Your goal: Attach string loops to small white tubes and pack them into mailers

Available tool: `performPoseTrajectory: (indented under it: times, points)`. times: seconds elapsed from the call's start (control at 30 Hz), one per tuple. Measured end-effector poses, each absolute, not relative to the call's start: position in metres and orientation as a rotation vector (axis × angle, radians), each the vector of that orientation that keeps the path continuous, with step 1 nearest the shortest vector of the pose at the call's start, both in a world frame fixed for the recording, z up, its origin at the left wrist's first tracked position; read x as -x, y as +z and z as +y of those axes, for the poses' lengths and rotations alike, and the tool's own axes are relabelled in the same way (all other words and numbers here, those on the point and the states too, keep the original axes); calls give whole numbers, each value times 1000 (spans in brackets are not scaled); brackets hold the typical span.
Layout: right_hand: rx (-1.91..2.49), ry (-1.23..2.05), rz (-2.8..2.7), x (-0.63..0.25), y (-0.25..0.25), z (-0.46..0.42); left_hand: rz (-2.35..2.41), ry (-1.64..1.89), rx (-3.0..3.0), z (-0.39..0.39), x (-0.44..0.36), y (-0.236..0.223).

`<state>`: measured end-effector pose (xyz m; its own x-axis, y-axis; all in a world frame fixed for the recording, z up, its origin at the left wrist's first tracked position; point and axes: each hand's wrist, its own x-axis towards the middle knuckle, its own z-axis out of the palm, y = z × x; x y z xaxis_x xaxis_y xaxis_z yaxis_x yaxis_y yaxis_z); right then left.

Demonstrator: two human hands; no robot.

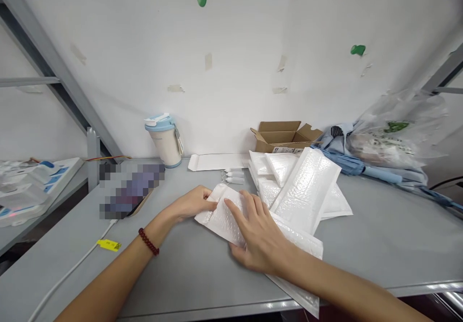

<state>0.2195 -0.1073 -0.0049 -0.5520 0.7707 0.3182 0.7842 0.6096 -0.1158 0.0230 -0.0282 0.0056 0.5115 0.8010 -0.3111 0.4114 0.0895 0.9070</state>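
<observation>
A white bubble mailer (226,223) is between my two hands over the front middle of the table. My left hand (193,204) is closed on its left end, the fingertips partly hidden by the mailer. My right hand (262,237) grips it from the right, fingers across the top and thumb below. To the right is a loose pile of more white bubble mailers (306,187), some under my right forearm. Just beyond my hands are small white pieces (235,176) with thin loops. A flat white strip (217,162) rests behind them, near the wall.
An open cardboard box (278,134) stands behind the pile. A blue umbrella (379,173) and a clear plastic bag (390,134) are at right. A lidded cup (165,141) and a phone (133,192) with a white cable (72,266) are at left. The table's front edge (408,290) is close.
</observation>
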Motion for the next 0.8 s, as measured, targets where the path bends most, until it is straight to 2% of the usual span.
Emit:
performPoseTrajectory:
  times: [0.27,0.4,0.5,0.67,0.8]
  points:
    - [1241,182,-2408,-221,-5,-95,1257,452,-1595,-22,-26,-4]
    - [1242,285,-2358,-221,-7,-93,1472,752,-1688,-9,-23,-15]
    - [1231,348,-2355,-221,-7,-94,1429,932,-1916,3,-19,-20]
    - [1250,423,-2345,-220,-4,-93,1156,857,-2329,17,-19,-28]
    - [1251,414,-2355,-220,-4,-93,1145,744,-2467,18,-22,-36]
